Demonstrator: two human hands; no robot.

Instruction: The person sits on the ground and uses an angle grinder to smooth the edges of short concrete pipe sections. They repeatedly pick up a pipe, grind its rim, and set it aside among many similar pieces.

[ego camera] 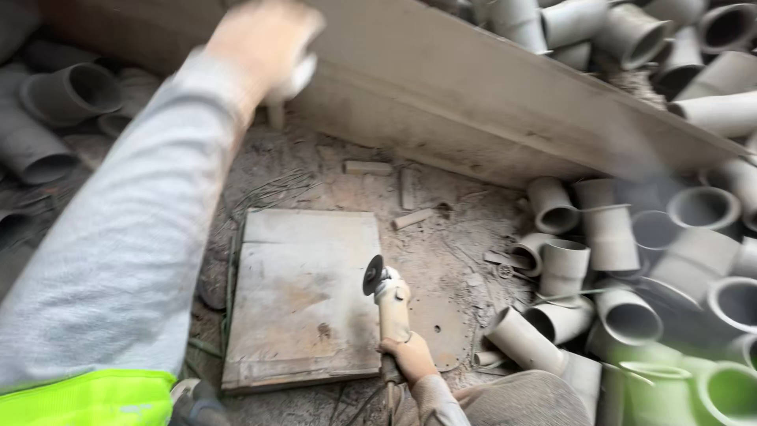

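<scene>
Far left, at nine o'clock: grey pipe fittings lie piled on the ground, open ends up and sideways, all dust-coated.

Left arm in a grey sleeve runs up from a high-visibility yellow cuff or vest edge toward eleven o'clock. Left hand is raised and motion-blurred near the top; it seems closed around a pale fitting, but whether the fingers grip tight or loose cannot be told.

Centre: a flat, dusty square board lies on the dirt floor. Small cut-off pieces are scattered at twelve o'clock from it.

Just right of the board, at five o'clock: right hand, fingers wrapped round the handle of an angle grinder. The grinder's dark disc points toward twelve o'clock, over the board's right edge.

A long slanted plank crosses the upper frame.

Right, three o'clock: more grey elbows and tees heaped close together, some touching; a further heap lies beyond the plank.
</scene>
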